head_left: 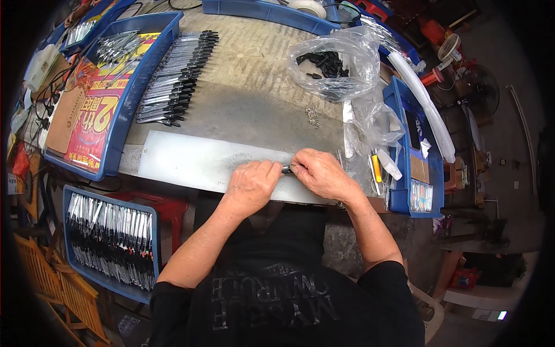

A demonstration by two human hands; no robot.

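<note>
My left hand (252, 184) and my right hand (325, 174) meet over a pale white board (185, 162) at the table's near edge. Both are closed on a pen (286, 169); only a short dark piece of it shows between them, the rest covered by my fingers. Beyond the board, on the left, lies a long row of clear pens with black ends (176, 81). An open clear plastic bag (361, 72) holding small black parts (329, 63) lies at the back right. Nearer than the bag is a small heap of tiny metal pieces (312, 117).
Blue trays stand at the left (118, 139), far edge (266, 10) and right (399, 199). A yellow-handled tool (377, 168) lies right of my right hand. Lower left, a blue tray full of pens (155, 243) sits beside a red stool (173, 211).
</note>
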